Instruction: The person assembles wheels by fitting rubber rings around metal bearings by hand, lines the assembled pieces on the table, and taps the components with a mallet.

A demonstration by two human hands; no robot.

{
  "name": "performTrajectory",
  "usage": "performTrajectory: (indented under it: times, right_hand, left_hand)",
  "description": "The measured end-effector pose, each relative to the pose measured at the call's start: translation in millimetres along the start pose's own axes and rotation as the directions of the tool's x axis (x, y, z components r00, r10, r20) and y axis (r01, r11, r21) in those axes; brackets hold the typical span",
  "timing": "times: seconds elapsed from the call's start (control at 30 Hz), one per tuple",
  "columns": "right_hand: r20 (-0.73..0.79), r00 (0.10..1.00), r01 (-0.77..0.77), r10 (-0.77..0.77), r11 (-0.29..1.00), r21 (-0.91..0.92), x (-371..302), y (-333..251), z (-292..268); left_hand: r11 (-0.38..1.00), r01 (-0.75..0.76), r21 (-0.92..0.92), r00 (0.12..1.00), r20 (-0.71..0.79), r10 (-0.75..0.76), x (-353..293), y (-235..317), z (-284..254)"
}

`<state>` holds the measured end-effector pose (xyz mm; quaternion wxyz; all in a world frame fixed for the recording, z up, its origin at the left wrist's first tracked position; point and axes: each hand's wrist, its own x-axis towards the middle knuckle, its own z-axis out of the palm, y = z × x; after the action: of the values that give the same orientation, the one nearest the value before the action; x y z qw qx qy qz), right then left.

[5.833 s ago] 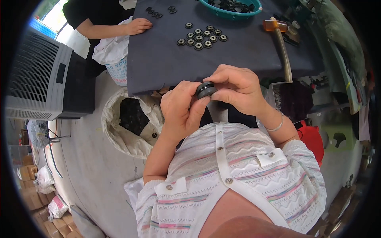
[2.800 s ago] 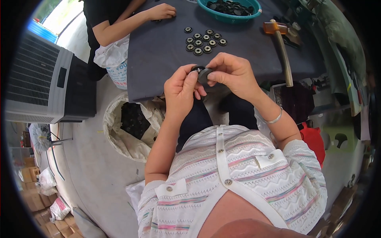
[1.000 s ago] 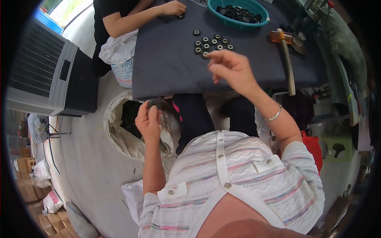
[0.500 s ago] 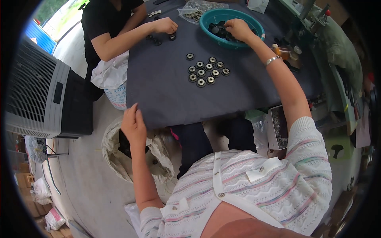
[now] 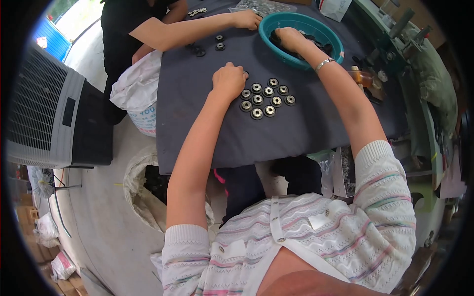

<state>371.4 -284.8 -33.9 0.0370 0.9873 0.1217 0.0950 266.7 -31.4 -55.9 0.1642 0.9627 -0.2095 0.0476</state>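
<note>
Several black wheels with silver bearing centres (image 5: pixel 257 99) lie in a loose cluster on the dark cloth-covered table (image 5: pixel 197 123). At the cluster's upper left, my left hand (image 5: pixel 229 81) has its fingers curled at a single bearing wheel (image 5: pixel 246 74), mostly hidden by them. My right hand (image 5: pixel 292 39) reaches into a teal plastic basin (image 5: pixel 336 45) holding black round parts (image 5: pixel 321 47). Its fingers are bent down among those parts, and their tips are hidden, so what they hold does not show.
Across the table a co-worker's hand (image 5: pixel 247 19) reaches beside the basin, near two bearing wheels (image 5: pixel 220 47). A clear bag of metal parts (image 5: pixel 266 6) lies at the back. Metal machinery (image 5: pixel 395 42) stands right. An open sack (image 5: pixel 136 190) and an air cooler (image 5: pixel 59 108) stand left.
My left hand has moved from the table's near left edge up to the single wheel by the cluster. My right hand stays in the basin. The co-worker's hand has moved right, towards the basin.
</note>
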Motion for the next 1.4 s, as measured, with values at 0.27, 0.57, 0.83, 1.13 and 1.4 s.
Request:
performTrajectory:
  times: [0.27, 0.57, 0.83, 1.13, 1.4]
  right_hand:
    - [-0.105, 0.992, -0.011, 0.069, 0.880, 0.475, -49, -13, -55]
    - [-0.106, 0.993, 0.106, -0.044, 0.017, 0.994, -199, -113, -119]
    - [-0.070, 0.996, 0.062, -0.047, -0.145, 0.987, -267, -163, -118]
    - [-0.088, 0.995, 0.080, -0.045, -0.147, 0.986, -309, -179, -137]
    - [-0.165, 0.985, 0.158, -0.058, -0.110, 0.981, -327, -191, -147]
  left_hand:
    - [0.987, 0.039, -0.157, 0.997, 0.075, -0.028, -13, -2, -9]
    - [0.416, 0.029, -0.909, 0.980, -0.056, -0.192, -118, 32, -48]
    - [0.130, -0.044, -0.991, 0.992, -0.058, -0.113, -200, 86, -56]
    - [0.034, -0.165, -0.986, 0.984, -0.167, -0.062, -243, 105, -65]
    - [0.356, -0.257, -0.898, 0.951, -0.301, -0.072, -266, 117, -76]
